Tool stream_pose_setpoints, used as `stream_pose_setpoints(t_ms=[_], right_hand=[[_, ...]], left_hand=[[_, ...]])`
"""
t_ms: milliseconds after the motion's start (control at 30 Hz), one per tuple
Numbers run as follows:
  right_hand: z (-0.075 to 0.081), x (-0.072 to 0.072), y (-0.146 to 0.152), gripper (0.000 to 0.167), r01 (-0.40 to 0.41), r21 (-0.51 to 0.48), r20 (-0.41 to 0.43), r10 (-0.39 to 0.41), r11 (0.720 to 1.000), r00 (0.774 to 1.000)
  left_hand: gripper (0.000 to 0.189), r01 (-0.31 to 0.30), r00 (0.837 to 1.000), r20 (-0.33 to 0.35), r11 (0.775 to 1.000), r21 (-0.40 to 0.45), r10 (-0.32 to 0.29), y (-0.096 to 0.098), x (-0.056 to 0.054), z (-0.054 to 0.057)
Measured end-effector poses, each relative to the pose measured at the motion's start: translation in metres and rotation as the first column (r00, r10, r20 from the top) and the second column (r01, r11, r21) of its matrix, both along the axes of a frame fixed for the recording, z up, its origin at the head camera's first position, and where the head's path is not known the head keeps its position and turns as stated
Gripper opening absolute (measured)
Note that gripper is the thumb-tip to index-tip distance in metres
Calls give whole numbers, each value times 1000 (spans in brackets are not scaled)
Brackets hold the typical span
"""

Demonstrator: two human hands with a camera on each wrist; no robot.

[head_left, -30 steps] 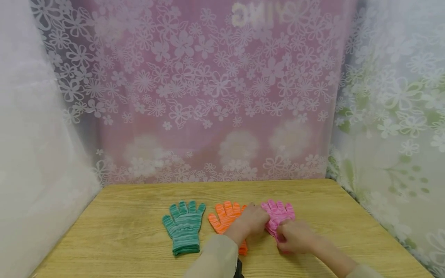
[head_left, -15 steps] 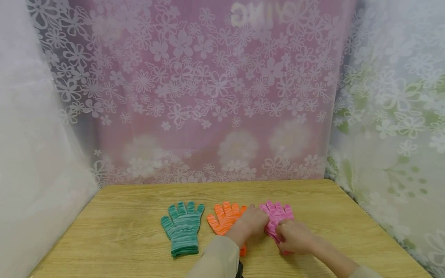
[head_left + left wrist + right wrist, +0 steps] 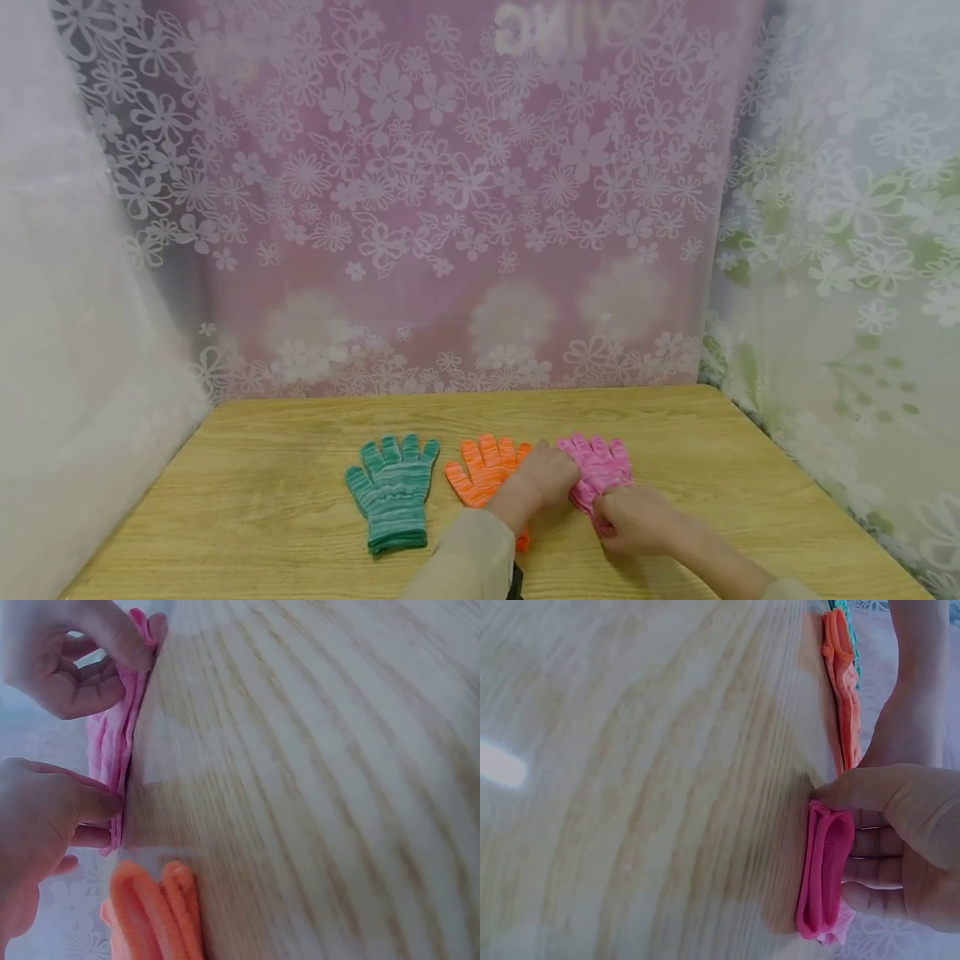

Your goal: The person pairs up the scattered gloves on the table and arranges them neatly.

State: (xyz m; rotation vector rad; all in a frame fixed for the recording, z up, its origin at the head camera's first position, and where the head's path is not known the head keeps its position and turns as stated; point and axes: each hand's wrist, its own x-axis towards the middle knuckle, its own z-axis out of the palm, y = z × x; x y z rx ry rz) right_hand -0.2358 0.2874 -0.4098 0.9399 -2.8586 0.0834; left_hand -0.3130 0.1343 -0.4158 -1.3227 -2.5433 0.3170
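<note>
A pink knitted glove (image 3: 600, 462) lies on the table, fingers pointing away. My left hand (image 3: 546, 477) pinches its left edge between thumb and fingers, as the left wrist view shows with the hand (image 3: 45, 825) at lower left. At the cuff, my right hand (image 3: 641, 518) holds the glove's near right part. The right wrist view shows the pink cuff (image 3: 826, 870) gaping a little, with the thumb of the right hand (image 3: 922, 832) at its corner. An orange glove (image 3: 486, 462) lies partly hidden under my left forearm. Further left is a green striped glove (image 3: 396, 496), laid flat.
The wood-grain table (image 3: 247, 483) carries the three gloves in a row. Flowered curtains (image 3: 465, 208) hang behind the table and on both sides. My left sleeve (image 3: 465, 558) reaches over the table's front part.
My right hand has shifted slightly left and now covers more of the pink cuff. My left hand stays at the glove's left edge. The whole head view drifts slightly.
</note>
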Motion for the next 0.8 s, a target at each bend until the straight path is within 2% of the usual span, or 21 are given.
stream_pose_setpoints(t_ms=[200,367,500,667,800], right_hand=[[2,-2,-2,27,-29,-29,28,30,999,999],[2,-4,-1,26,-87,-47,74,91,995,993],[0,-4,-1,25,-99,-62,103,105,993,989],[3,-2,1,24,-116,-53,106,121,992,987],[5,0,5,27,-138,-10,67,138,990,988]], left_hand=[[19,27,998,-51,999,-31,-29,1,-3,-3],[19,22,998,-55,997,-69,-26,0,-1,-1],[18,23,998,-55,997,-70,-27,0,0,-2],[22,32,999,-33,998,-60,-34,-1,-2,-3],[22,30,999,-31,997,-68,-32,-1,-3,-2]])
